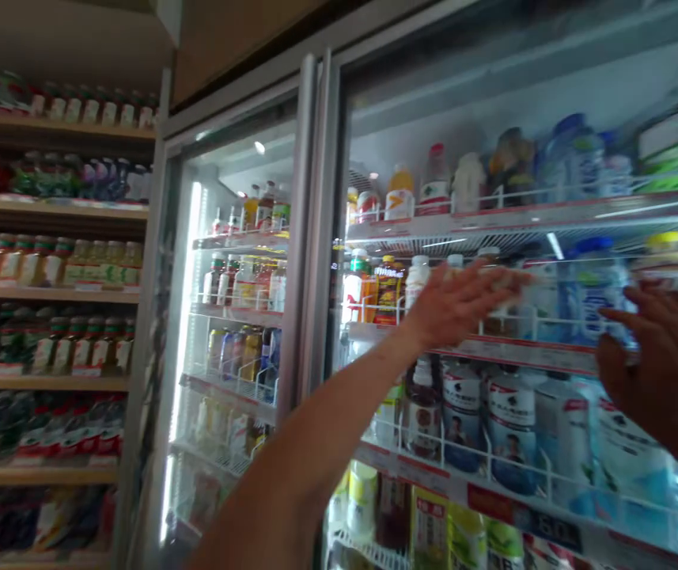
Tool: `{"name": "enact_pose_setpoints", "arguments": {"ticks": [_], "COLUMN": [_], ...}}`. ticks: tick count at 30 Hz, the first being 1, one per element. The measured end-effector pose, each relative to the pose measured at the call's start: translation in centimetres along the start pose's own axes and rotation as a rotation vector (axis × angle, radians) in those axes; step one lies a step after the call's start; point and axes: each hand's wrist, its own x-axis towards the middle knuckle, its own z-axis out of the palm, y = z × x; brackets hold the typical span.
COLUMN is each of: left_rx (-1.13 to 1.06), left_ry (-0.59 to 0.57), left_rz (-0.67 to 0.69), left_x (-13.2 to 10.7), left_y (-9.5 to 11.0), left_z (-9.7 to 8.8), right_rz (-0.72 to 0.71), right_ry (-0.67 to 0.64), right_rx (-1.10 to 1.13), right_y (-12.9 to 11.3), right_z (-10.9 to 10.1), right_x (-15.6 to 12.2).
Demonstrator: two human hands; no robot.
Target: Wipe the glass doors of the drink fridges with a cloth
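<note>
My left hand (pixel 463 305) is stretched far forward with flat, straight fingers, in front of the second shelf of a drinks cooler (pixel 315 237). It lies level with white bottles (pixel 418 281) there and holds nothing. My right hand (pixel 664 360) is raised at the right edge with its fingers apart, in front of a blue-labelled bottle (pixel 591 289); nothing shows in it. Whether either hand touches the glass or a bottle is unclear because of motion blur.
The cooler has two glass doors with a metal post between them and wire shelves full of bottles and cans. Large white bottles (pixel 510 419) stand on the shelf below my hands. Wooden shelves (pixel 47 293) with rows of drinks fill the left wall.
</note>
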Motion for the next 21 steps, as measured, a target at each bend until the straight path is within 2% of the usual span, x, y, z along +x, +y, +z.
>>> {"name": "enact_pose_setpoints", "arguments": {"ticks": [1,3,4,5,6,7,8,10,11,12,13,14,16,17,18,19,20,21], "left_rx": [-0.007,-0.015,-0.016,-0.018,-0.024,-0.037,-0.057,-0.102,-0.117,-0.122,-0.116,-0.098,-0.040,-0.014,-0.004,-0.013,-0.039,-0.078], "left_ry": [0.031,0.129,0.175,0.205,0.213,0.197,0.163,0.075,0.037,0.011,0.003,0.019,0.106,0.152,0.180,0.184,0.164,0.129], "left_rz": [-0.153,-0.596,-0.794,-0.921,-0.955,-0.887,-0.736,-0.340,-0.185,-0.108,-0.130,-0.254,-0.683,-0.876,-0.983,-0.979,-0.865,-0.665], "left_x": [0.0,0.5,0.9,1.3,1.7,2.1,2.3,2.1,1.7,1.1,0.5,-0.1,-1.0,-1.2,-1.0,-0.7,-0.3,0.2], "left_y": [-1.7,-4.5,-5.1,-5.0,-4.2,-2.9,-1.4,1.0,1.4,1.1,0.2,-1.2,-4.0,-4.7,-4.8,-4.0,-2.6,-0.7], "left_z": [-0.1,-0.1,0.0,0.1,0.3,0.4,0.6,0.7,0.7,0.6,0.4,0.2,-0.2,-0.2,-0.1,0.1,0.3,0.6], "right_rz": [-0.025,-0.089,-0.108,-0.130,-0.154,-0.176,-0.193,-0.231,-0.241,-0.241,-0.239,-0.232,-0.213,-0.204,-0.197,-0.191,-0.188,-0.188], "right_ry": [-0.032,-0.060,-0.055,-0.047,-0.035,-0.024,-0.016,0.003,0.005,0.001,-0.004,-0.009,-0.021,-0.025,-0.028,-0.030,-0.033,-0.036], "right_rx": [0.017,0.049,0.046,0.031,0.018,0.008,0.003,0.002,0.002,0.002,0.001,-0.004,-0.013,-0.016,-0.020,-0.020,-0.018,-0.012], "right_y": [0.5,1.1,1.3,1.4,1.6,1.8,1.9,2.2,2.3,2.3,2.3,2.2,2.0,1.9,1.8,1.8,1.8,1.8], "right_z": [-0.3,-0.3,-0.1,0.1,0.3,0.5,0.6,0.7,0.7,0.7,0.6,0.6,0.6,0.5,0.5,0.5,0.5,0.5], "right_x": [0.4,0.8,0.9,0.9,0.8,0.8,0.7,0.7,0.7,0.7,0.7,0.7,0.8,0.8,0.8,0.8,0.8,0.8]}}
